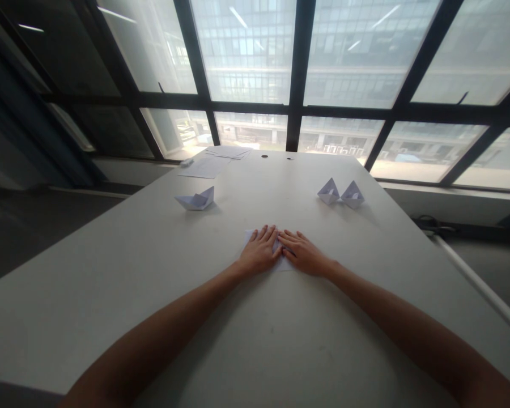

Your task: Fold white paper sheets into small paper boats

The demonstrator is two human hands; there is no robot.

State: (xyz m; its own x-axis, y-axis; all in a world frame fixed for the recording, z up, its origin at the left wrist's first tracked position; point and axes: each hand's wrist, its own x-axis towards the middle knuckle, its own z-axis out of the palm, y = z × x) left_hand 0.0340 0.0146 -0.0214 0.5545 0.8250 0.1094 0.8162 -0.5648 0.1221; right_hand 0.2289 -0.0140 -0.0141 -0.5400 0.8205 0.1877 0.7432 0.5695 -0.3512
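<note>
A folded sheet of white paper [285,265] lies flat on the table, mostly covered by both hands. Across its left part rests my left hand [262,249], fingers stretched out and pointing away from me. My right hand [305,253] lies flat over the right part, its fingers angled toward the left hand. The two hands nearly meet at the middle of the paper, thumbs close together. How the paper is folded beneath them is hidden.
A paper boat [196,199] sits to the left on the white table [153,272]. Toward the right stand two more folded paper boats [329,192], side by side. Loose paper sheets [206,166] and a small white object [187,162] lie at the far left. Windows [250,56] rise behind the table.
</note>
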